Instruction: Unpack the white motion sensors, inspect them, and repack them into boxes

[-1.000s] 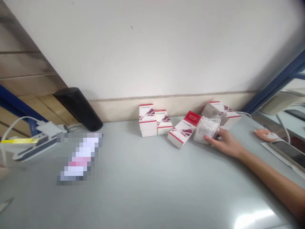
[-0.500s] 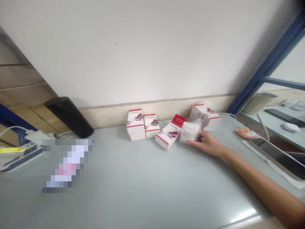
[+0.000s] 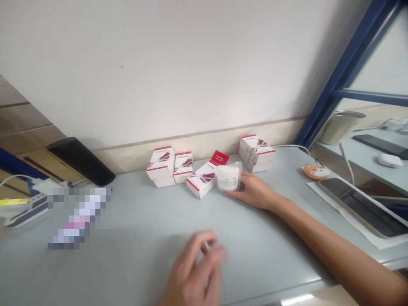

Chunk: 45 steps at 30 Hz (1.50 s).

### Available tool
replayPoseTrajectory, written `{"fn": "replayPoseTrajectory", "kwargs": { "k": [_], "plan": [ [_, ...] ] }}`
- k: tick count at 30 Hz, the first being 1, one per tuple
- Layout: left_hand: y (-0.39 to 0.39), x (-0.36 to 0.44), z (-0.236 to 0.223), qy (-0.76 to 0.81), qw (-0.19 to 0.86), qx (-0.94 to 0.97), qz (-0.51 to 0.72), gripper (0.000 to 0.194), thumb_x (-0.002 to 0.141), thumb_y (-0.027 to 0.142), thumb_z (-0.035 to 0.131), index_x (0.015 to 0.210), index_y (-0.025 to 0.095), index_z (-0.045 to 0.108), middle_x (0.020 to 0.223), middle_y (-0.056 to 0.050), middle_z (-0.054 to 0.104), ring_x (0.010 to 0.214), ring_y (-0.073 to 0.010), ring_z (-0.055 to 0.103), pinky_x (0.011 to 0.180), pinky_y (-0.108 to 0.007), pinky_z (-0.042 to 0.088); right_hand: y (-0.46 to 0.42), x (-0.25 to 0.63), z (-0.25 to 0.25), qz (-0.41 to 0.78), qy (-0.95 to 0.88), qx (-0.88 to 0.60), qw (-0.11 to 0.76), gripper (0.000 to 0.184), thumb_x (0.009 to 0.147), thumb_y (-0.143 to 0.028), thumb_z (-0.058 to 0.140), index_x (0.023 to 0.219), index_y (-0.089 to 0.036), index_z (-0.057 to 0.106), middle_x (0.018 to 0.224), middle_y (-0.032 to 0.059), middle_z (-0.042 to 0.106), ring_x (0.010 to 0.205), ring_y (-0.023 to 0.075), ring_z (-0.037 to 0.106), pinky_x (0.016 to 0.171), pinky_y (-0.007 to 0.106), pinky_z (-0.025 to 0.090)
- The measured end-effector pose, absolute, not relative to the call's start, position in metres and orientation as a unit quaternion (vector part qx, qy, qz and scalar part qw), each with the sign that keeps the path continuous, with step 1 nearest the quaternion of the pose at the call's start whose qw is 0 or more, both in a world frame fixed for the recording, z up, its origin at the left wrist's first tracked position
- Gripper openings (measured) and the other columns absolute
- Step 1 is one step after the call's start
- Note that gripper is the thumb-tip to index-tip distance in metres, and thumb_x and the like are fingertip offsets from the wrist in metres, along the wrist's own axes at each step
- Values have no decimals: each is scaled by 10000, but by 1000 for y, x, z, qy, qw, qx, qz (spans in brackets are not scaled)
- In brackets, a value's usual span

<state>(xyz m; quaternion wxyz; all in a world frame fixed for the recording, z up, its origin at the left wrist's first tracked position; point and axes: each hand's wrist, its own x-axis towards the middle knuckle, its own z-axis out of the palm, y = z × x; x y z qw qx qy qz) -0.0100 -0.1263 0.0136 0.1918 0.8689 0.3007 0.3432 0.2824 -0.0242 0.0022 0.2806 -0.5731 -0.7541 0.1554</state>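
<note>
My right hand point(image 3: 253, 190) is closed around a white plastic device in a clear bag point(image 3: 228, 177), with thumb and fingers on its right side. Just left of the device lies a white-and-red carton point(image 3: 202, 178), tilted on the table, its red flap point(image 3: 219, 157) standing out at the far end. My left hand point(image 3: 197, 270) hovers over the table's front part, fingers loosely bent and apart, nothing in them; it is slightly blurred.
Along the wall stand more such cartons: a stack point(image 3: 161, 165), a single carton point(image 3: 183, 166) and a stack point(image 3: 256, 153) behind my right hand. On the left are a black cylinder point(image 3: 81, 161) and a power strip point(image 3: 27, 210). A phone point(image 3: 363, 206) and an orange animal-face case point(image 3: 315, 171) lie right.
My left hand has come into view from the bottom edge. The view has turned right, shifting everything left in the picture. My right hand still holds the bagged device beside the tilted carton.
</note>
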Motion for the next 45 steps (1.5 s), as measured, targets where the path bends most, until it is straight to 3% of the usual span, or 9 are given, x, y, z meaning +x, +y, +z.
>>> {"fn": "replayPoseTrajectory", "kwargs": {
  "k": [3, 7, 13, 21, 26, 29, 34, 40, 45],
  "plan": [
    [-83, 11, 37, 317, 21, 867, 384, 362, 985, 126, 615, 1316, 272, 625, 1346, -132, 620, 1183, -249, 687, 1003, -395, 606, -25, 283, 3, 134, -769, -545, 305, 428, 929, -524, 749, 1269, -263, 755, 1286, 111, 749, 1123, 336, 724, 917, 418, 575],
    [-25, 29, 55, 304, -44, 865, 398, 545, 974, 268, 722, 1473, 294, 505, 1503, -153, 536, 1438, -326, 540, 1192, -530, 478, -27, 282, 6, 98, -796, -493, 338, 401, 941, -524, 753, 1251, -270, 765, 1224, 120, 757, 1082, 324, 729, 918, 425, 570],
    [8, 25, 37, 315, 125, 871, 357, 586, 959, 402, 762, 1475, 344, 492, 1416, -75, 657, 1249, -263, 673, 1023, -404, 570, -31, 277, 15, 80, -798, -462, 378, 373, 966, -533, 733, 1193, -238, 753, 1190, 115, 759, 999, 283, 708, 866, 401, 529],
    [-9, 19, 25, 336, 458, 682, 461, 500, 876, 439, 838, 1172, 257, 479, 1161, -49, 676, 1075, -219, 712, 875, -322, 601, -43, 267, 27, 262, -658, -501, 498, 410, 911, -597, 764, 1141, -259, 790, 1112, 54, 784, 806, 193, 604, 731, 341, 502],
    [-19, 23, 29, 300, 654, 570, 397, 640, 867, 389, 861, 1333, 311, 430, 1244, -48, 677, 1060, -208, 703, 851, -329, 611, -48, 259, 35, 378, -584, -512, 504, 505, 899, -691, 713, 1081, -229, 807, 988, 76, 785, 818, 230, 669, 692, 339, 532],
    [-18, 24, 23, 313, 705, 523, 363, 581, 862, 381, 867, 1320, 285, 522, 1265, -67, 674, 1029, -215, 704, 830, -352, 620, -48, 258, 36, 403, -570, -511, 501, 524, 911, -724, 676, 1044, -230, 792, 949, 68, 765, 798, 220, 674, 675, 320, 536],
    [-16, 26, 23, 287, 750, 460, 377, 481, 878, 342, 848, 1271, 223, 598, 1353, -112, 678, 1069, -263, 735, 850, -393, 633, -49, 263, 34, 437, -570, -480, 503, 545, 1021, -722, 493, 1267, -280, 697, 1112, 66, 730, 960, 223, 674, 783, 321, 557],
    [-19, 28, 29, 278, 755, 446, 391, 507, 855, 298, 859, 1285, 259, 595, 1405, -92, 662, 1144, -269, 708, 883, -425, 639, -49, 263, 39, 443, -536, -474, 541, 416, 910, -624, 746, 1101, -260, 685, 996, 38, 703, 733, 167, 621, 592, 283, 513],
    [-21, 25, 28, 308, 767, 455, 331, 486, 850, 364, 876, 1251, 264, 619, 1327, -81, 698, 1107, -249, 720, 867, -370, 613, -49, 260, 40, 403, -498, -507, 577, 384, 907, -606, 750, 1013, -241, 701, 906, 45, 740, 715, 185, 650, 569, 285, 502]
  ]
}}
